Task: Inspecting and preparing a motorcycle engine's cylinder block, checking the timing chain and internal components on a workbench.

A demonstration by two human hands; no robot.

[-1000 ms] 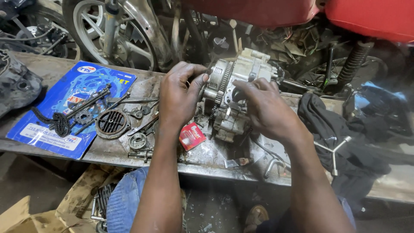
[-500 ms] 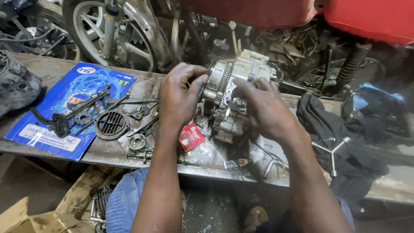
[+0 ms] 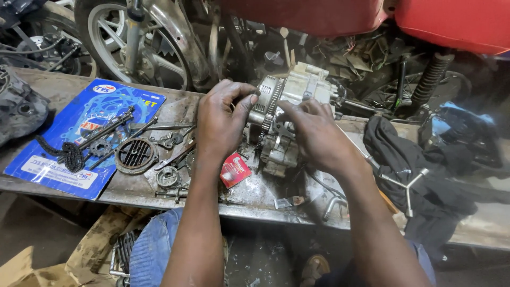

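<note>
Motorcycle wheels, a red bodywork panel and tangled wiring crowd the background of a dim workshop, and in front of them runs a grimy metal table point(image 3: 159, 199) seen from above. Near the middle of the table, toward its far edge, stands a small grey engine assembly point(image 3: 297, 93) with a toothed sprocket point(image 3: 272, 101) on its left face. The left hand point(image 3: 220, 125) is curled against that left side, thumb and fingertips pressed near the sprocket; the right hand point(image 3: 313, 133) is closed over the front of the casing, fingers bent onto a small part there, though exactly what they pinch is hidden. Both hands grip the engine rather than lying open. Just beside the left wrist lies a small red packet point(image 3: 235, 169). Further toward the left edge sit a round finned cover point(image 3: 136, 155), a small gear point(image 3: 168, 176), loose bolts and rods, and a dark chain point(image 3: 66, 154) lying on a blue printed gasket sheet point(image 3: 48, 165). Toward the right edge lie a black cloth point(image 3: 404, 154) and a three-armed wrench point(image 3: 409, 186). Judging from this grip, the work goes best if the left hand steadies the casing firmly while the right hand works its small part with fingertips only, keeping loose parts from rolling off the near edge.
</note>
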